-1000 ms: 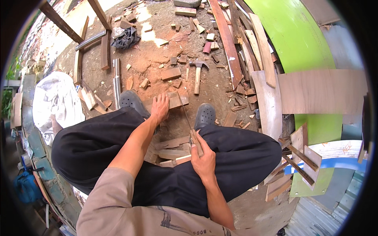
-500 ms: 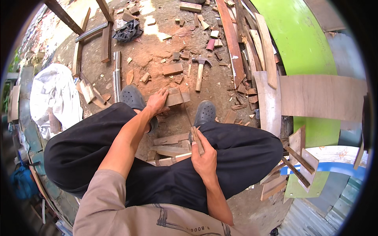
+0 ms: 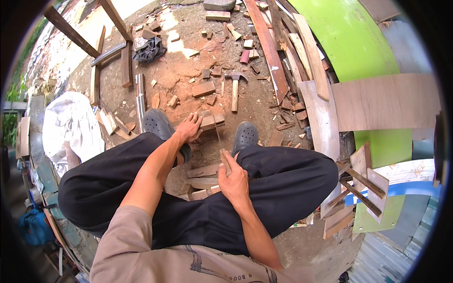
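Note:
Between my feet lies a short wooden block (image 3: 207,124). My left hand (image 3: 189,129) is closed over its left part, fingers laid across the top, holding it against the ground. In my right hand (image 3: 234,181), near my right knee, is the wooden handle (image 3: 225,161) of a handsaw. Its thin blade (image 3: 218,134) appears almost edge-on and runs forward to the block's right part, meeting it there. How deep the blade sits in the wood cannot be made out. Beyond the block, a claw hammer (image 3: 235,90) with a wooden handle lies on the ground.
Wood offcuts (image 3: 203,89) litter the dirt ahead. Long boards (image 3: 269,52) and a green panel (image 3: 347,37) lie along the right. A white cloth (image 3: 71,127) is at the left, near a metal bar (image 3: 140,101) and a wooden frame (image 3: 126,61). Several wood pieces (image 3: 207,170) lie beneath my legs.
My right hand has pushed the saw forward, so its handle is closer to the block and less blade shows. My left hand stays on the block. The whole view has shifted slightly.

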A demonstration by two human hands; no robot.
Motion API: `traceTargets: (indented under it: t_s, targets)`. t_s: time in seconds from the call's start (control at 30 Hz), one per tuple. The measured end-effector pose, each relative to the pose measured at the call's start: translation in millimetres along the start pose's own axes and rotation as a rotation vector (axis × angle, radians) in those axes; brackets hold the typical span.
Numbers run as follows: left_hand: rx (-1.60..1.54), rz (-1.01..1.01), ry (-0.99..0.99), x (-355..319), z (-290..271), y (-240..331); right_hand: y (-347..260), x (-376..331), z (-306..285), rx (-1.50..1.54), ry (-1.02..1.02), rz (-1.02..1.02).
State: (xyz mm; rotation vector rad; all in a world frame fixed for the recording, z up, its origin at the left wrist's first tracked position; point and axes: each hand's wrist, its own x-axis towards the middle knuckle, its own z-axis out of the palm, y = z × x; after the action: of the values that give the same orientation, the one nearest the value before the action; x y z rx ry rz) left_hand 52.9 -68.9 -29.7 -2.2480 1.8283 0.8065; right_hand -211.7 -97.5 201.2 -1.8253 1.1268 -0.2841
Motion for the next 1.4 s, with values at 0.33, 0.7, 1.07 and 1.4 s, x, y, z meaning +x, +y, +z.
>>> traceTargets:
  t_s: [0.33, 0.7, 1.07, 1.4]
  targets:
    - [0.01, -0.222, 0.039, -1, -16, 51, 5, 9, 4, -0.039, 0.023, -0.017]
    - [-0.07, -0.185, 0.166, 22, -3, 18, -13, 29, -3, -0.016, -0.06, 0.075]
    - [-0.17, -0.225, 0.118, 29, 3, 3, -13, 27, -11, 0.112, -0.071, 0.145]
    - [-0.235, -0.299, -0.004, 23, -18, 9, -33, 19, -8, 0.002, -0.096, 0.103]
